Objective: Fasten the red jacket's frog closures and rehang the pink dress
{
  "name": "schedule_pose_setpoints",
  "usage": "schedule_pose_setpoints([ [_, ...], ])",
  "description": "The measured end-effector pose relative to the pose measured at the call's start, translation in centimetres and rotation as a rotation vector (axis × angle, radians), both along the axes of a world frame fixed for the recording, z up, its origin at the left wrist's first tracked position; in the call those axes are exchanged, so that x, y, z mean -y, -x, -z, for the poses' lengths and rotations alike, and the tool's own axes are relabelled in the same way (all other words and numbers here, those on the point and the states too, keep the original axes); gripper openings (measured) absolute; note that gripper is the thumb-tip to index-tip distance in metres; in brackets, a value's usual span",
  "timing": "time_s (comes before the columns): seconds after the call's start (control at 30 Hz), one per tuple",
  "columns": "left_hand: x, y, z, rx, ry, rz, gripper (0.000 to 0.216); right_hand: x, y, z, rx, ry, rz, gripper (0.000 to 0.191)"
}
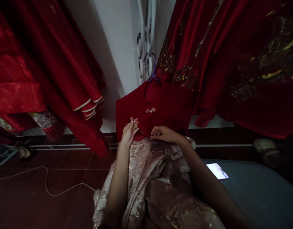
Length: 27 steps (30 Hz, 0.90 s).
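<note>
A red sleeveless top (170, 101) hangs on a purple hanger (153, 71) in front of me, with a jewelled flower clasp (150, 110) below its neckline. My left hand (128, 133) pinches the front edge of the top beside another flower clasp (134, 121), lifting the cloth a little. Near the top's lower edge, my right hand (165, 133) has its fingers curled and pressed together at a small ornament (151, 138), partly hidden by the fingertips. Below both hands, pinkish brocade fabric (158, 156) with a metallic sheen spreads over my lap; whether it joins the top is unclear.
Red garments (72, 63) hang at left, and red sequinned garments (222, 70) at right. A white scrolled metal stand (143, 38) carries the hanger. A lit phone (217, 171) rests on a grey surface (251, 194). A cable (47, 184) crosses the tiled floor near a clog (265, 148).
</note>
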State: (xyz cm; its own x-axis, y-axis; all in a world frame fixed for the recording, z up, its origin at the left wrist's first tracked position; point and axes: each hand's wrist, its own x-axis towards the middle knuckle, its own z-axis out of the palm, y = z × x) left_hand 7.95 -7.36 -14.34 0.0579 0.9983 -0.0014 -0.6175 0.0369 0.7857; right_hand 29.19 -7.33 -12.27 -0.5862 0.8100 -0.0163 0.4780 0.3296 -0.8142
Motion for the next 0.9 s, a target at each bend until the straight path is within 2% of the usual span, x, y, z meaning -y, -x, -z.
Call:
schedule_pose_setpoints([
  [0.23, 0.0, -0.2, -0.3, -0.051, 0.025, -0.061, 0.034, 0.2, 0.2, -0.2, 0.015, 0.009, 0.007, 0.016],
  [0.47, 0.0, -0.3, -0.3, -0.168, -0.018, -0.087, 0.039, 0.4, 0.4, -0.5, 0.018, 0.010, 0.015, 0.015],
  [0.63, 0.0, -0.3, -0.2, -0.230, -0.033, -0.145, 0.031, 0.6, 0.4, -0.8, 0.014, 0.022, 0.004, 0.016],
  [0.77, 0.5, -0.3, -0.5, -0.239, -0.057, -0.059, 0.034, 0.9, 0.1, -1.4, 0.032, 0.012, -0.024, 0.015],
  [0.9, 1.0, -1.4, -2.1, -0.330, -0.115, 0.036, 0.044, 1.4, -0.9, -2.4, 0.095, 0.057, -0.058, 0.015],
])
